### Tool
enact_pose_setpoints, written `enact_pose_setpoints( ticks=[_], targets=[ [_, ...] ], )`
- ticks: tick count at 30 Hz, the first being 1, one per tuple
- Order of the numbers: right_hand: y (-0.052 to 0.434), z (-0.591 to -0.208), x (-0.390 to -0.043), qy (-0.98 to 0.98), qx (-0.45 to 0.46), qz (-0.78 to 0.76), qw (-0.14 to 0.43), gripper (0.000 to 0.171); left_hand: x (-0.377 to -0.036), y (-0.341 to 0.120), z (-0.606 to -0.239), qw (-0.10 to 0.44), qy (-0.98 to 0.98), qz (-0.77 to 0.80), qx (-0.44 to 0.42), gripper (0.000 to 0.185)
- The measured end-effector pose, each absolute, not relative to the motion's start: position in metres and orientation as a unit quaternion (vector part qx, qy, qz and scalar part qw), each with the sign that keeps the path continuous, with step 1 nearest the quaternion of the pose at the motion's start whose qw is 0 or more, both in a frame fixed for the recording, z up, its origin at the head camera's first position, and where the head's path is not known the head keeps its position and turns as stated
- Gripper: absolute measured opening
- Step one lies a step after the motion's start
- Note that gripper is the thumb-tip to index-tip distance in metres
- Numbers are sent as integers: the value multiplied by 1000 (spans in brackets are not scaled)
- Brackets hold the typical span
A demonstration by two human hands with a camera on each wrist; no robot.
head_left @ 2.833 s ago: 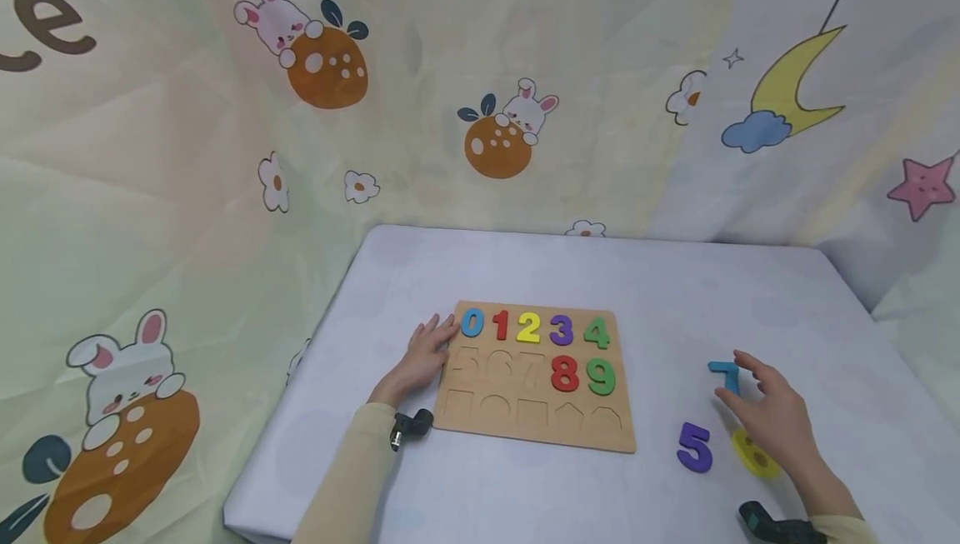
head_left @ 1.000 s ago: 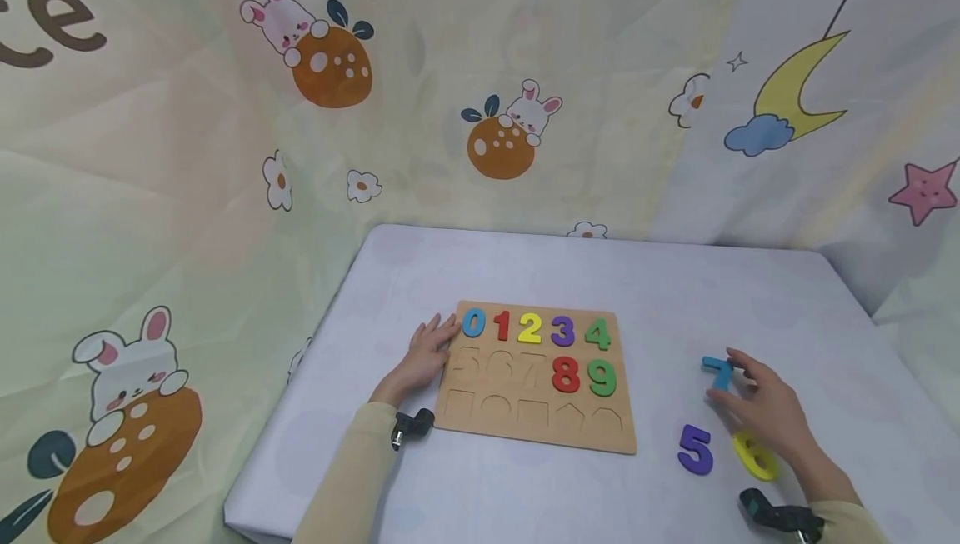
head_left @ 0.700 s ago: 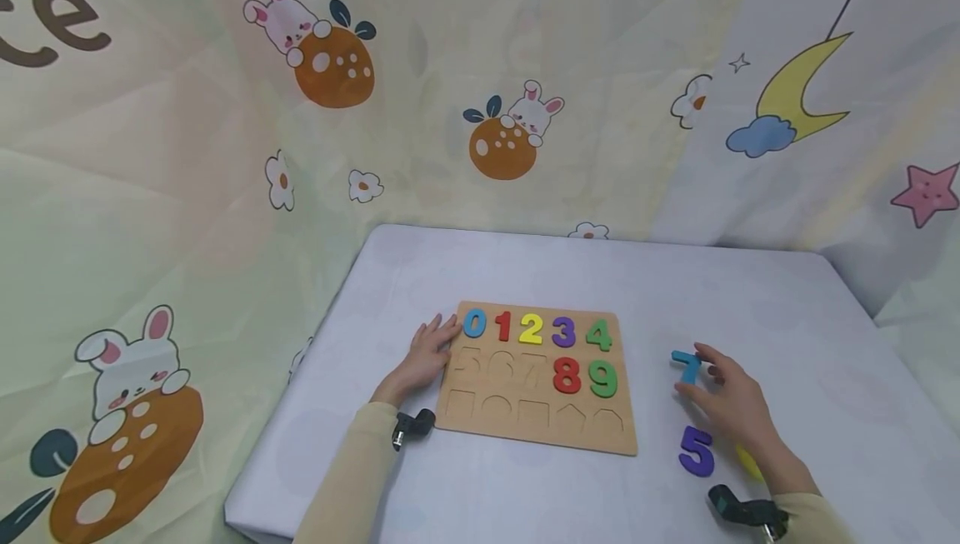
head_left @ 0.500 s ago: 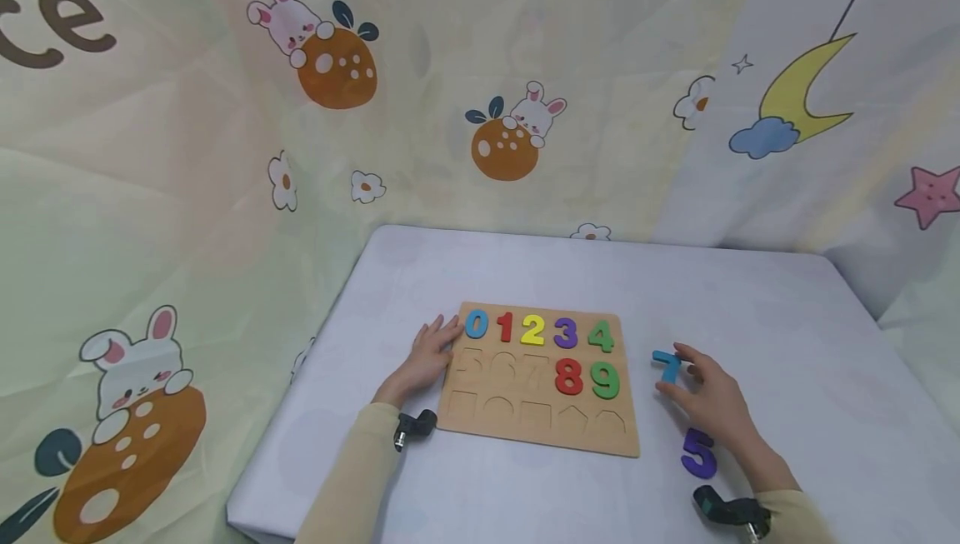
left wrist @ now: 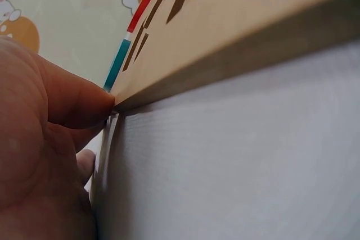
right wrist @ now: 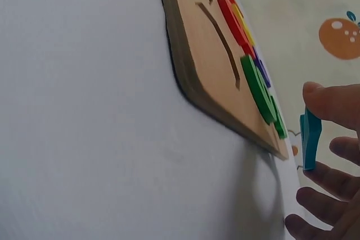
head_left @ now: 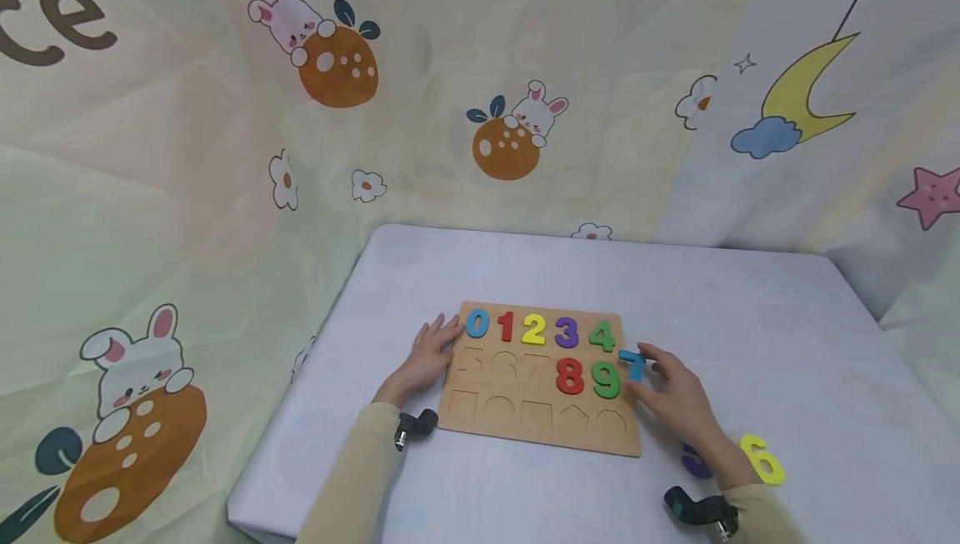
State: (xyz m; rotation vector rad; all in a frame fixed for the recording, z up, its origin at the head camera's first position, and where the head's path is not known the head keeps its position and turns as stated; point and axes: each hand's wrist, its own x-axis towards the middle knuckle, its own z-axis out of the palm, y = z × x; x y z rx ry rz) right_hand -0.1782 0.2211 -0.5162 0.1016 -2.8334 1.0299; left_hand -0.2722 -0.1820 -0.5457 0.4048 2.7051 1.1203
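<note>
Head view | right hand (head_left: 678,398) pinches flat teal 7 (head_left: 633,364) | left hand (head_left: 423,356) spread against board (head_left: 536,431)

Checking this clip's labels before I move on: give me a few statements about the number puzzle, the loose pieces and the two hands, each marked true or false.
1. The right hand pinches the blue 7. True.
2. The 7 already sits in its slot on the puzzle board. False: it is held at the board's right edge, beside the green 9.
3. The left hand rests against the board's left edge. True.
4. The yellow 6 lies on the board. False: it lies on the table, right of the right forearm.
5. The slots left of the red 8 are empty. True.
</note>
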Motion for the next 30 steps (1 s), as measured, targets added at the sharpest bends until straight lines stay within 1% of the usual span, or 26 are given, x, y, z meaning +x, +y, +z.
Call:
enact_pose_setpoints(
  ticks=[4, 14, 23, 27, 30],
  targets=[
    [210, -516, -180, -934, 39, 351, 60, 68, -271, -183, -545, 87, 910, 380, 140, 54],
    [181, -515, -188, -926, 39, 371, 53, 68, -271, -185, -543, 94, 913, 373, 136, 55],
    [156, -517, -195, -925, 72, 367, 63, 69, -272, -183, -543, 84, 913, 374, 137, 55],
    [147, -521, -196, -925, 79, 367, 59, 69, -271, -181, -544, 93, 908, 385, 134, 55],
    [139, -526, -196, -927, 87, 358, 67, 70, -271, -181, -543, 96, 909, 383, 132, 55]
  ],
)
